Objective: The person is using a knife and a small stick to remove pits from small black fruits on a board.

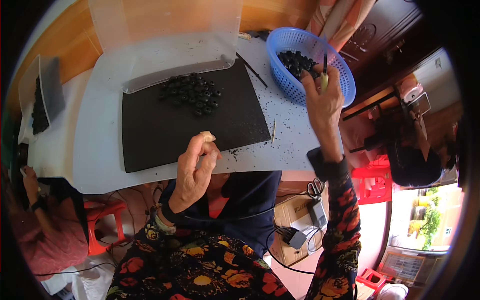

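Note:
My right hand (326,102) is over the blue plastic basket (287,82), its fingers closed round the pale handle of a small knife (324,80), the dark narrow blade pointing up and away. Its thumb and fingertips are close to the small black round pieces (292,61) in the basket; whether they touch any is hard to see. My left hand (195,167) hovers at the near edge of the black mat (220,125), fingers curled in, nothing visible in them. A beige cover wraps one fingertip. Farther back on the mat lies a pile of black pieces (192,92) with holes.
A clear plastic bin (175,75) is tipped at the mat's far edge. Dark crumbs and a thin stick (274,131) lie on the table (100,125). At left stand another bin (52,95) and another person's hand (31,182). Below are a red stool (106,225) and a cardboard box (290,215).

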